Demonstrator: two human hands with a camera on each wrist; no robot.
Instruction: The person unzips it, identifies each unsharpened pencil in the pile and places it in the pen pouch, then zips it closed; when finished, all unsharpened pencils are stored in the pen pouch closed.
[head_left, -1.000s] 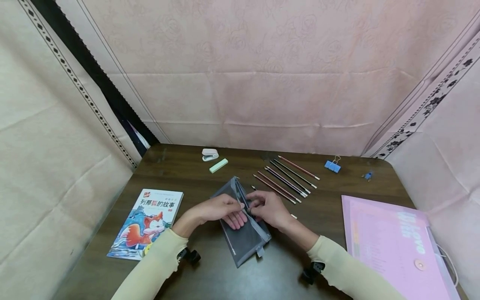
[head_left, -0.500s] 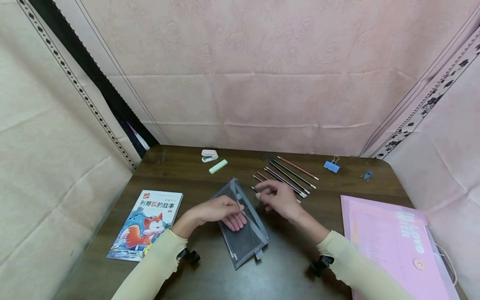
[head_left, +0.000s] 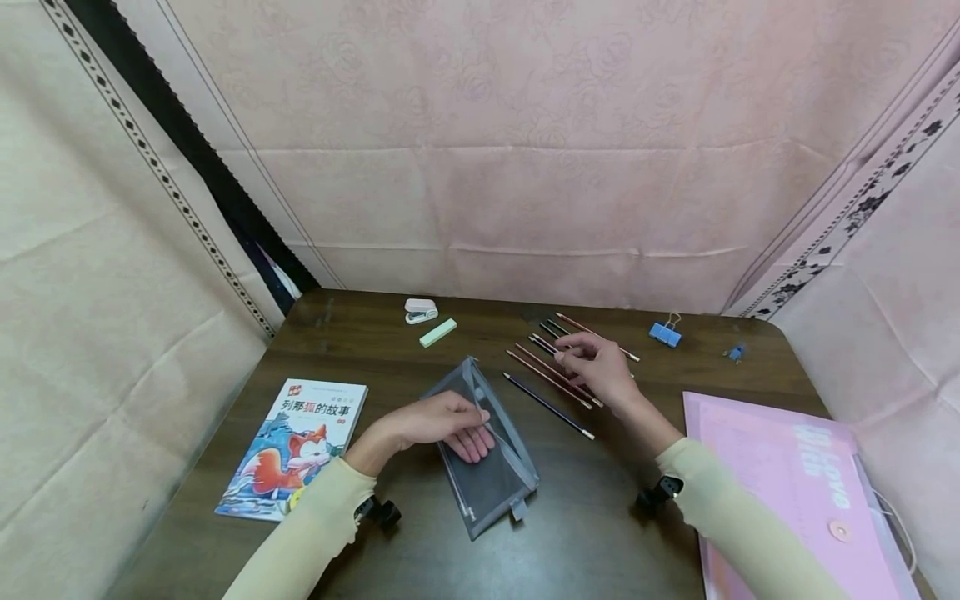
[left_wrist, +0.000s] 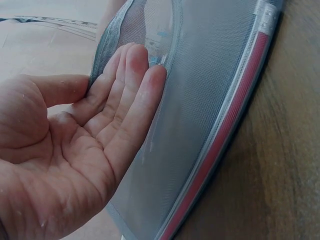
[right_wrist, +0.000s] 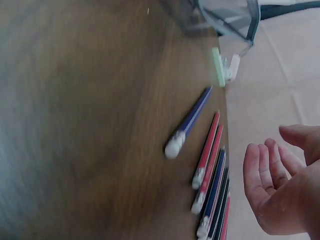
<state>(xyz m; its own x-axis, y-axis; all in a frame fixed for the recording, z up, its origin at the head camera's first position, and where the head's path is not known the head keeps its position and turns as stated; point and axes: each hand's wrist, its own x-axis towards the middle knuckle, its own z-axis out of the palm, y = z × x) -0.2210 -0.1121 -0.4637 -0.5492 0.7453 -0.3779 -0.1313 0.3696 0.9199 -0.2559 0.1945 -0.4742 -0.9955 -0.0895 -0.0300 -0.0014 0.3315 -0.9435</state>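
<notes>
My left hand (head_left: 438, 423) pinches the opening edge of a grey mesh zip pouch (head_left: 487, 487) between thumb and fingers. In the left wrist view, a red pencil (left_wrist: 220, 120) with a silver end shows along the pouch's far side. Nothing is held in my right hand (head_left: 597, 368), which hovers over a row of pencils (head_left: 553, 379) with its fingers loosely bent. It hides parts of several of them. A dark blue pencil (head_left: 551, 407) with a white eraser lies by itself, nearest the pouch; the right wrist view shows it apart from the red ones.
A picture book (head_left: 292, 450) lies at the left. Behind the pouch are a white stapler (head_left: 421, 311) and a pale green bar (head_left: 438, 333). Blue binder clips (head_left: 665, 333) sit at the back right, and a pink folder (head_left: 780, 492) covers the right front.
My right hand has left the pouch and moved right and away, over the pencil row. The dark blue pencil is now uncovered. My left hand stays on the pouch.
</notes>
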